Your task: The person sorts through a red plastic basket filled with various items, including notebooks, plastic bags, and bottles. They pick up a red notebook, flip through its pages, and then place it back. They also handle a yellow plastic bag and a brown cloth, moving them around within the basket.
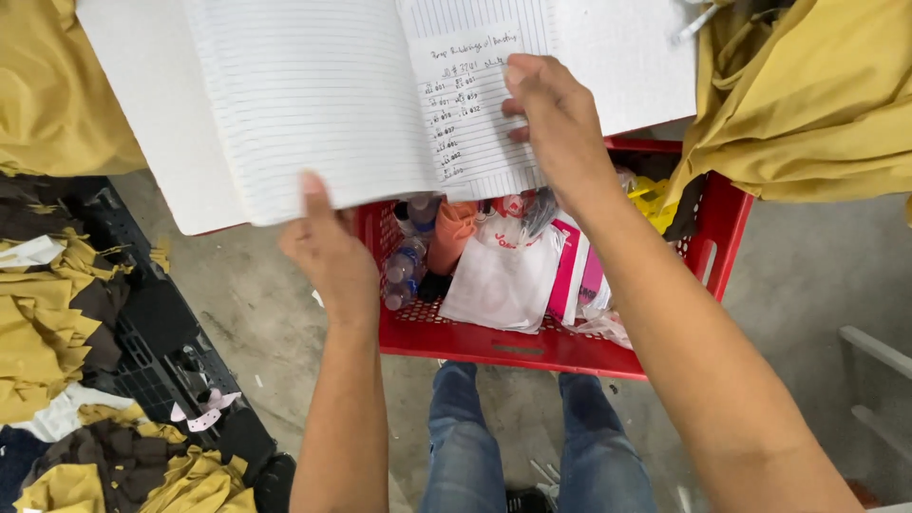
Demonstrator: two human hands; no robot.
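Notebook (323, 95) in both hands — red crate (722, 228) beneath

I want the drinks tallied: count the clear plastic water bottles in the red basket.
2, both at the left end of the red plastic basket: one clear bottle and another just behind it. More may be hidden under the open notebook.
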